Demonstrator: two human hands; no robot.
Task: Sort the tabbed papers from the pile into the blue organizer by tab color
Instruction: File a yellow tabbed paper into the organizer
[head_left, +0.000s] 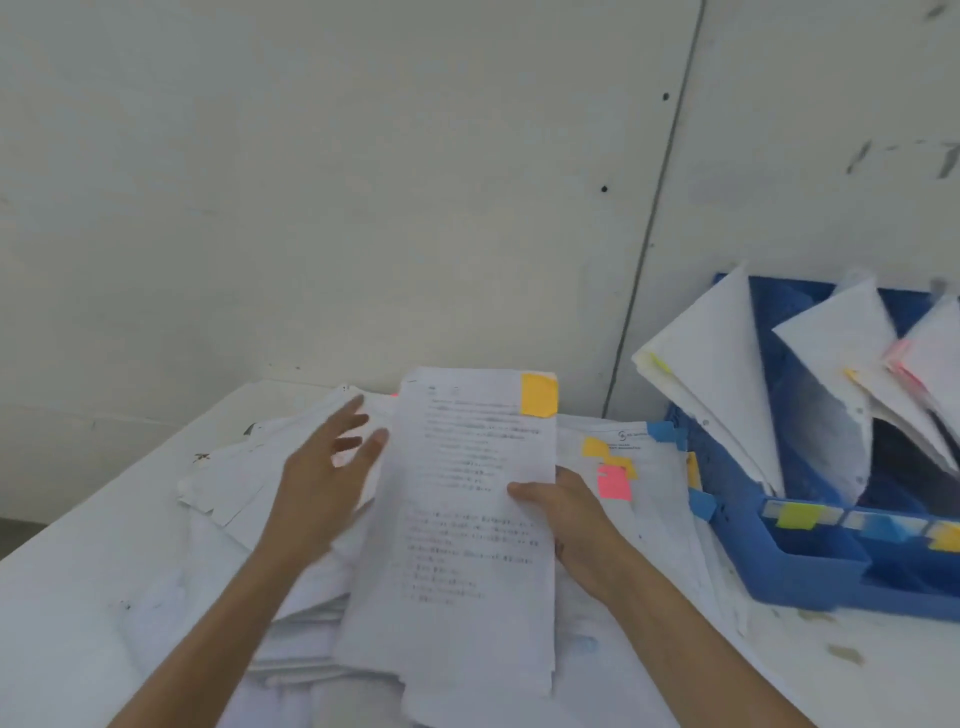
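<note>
Now my right hand (566, 525) pinches the orange-tabbed paper (457, 519) by its right edge, over the pile (249, 483); my left hand (322, 467) is spread, holding nothing. Light, floppy: probably best held at 2 edges.

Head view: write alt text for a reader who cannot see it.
The right hand grips the right edge of a printed sheet with an orange tab at its top corner, above the paper pile on a white table. The left hand is open, fingers spread, by the sheet's left edge. At right, the blue organizer holds tabbed papers.
</note>
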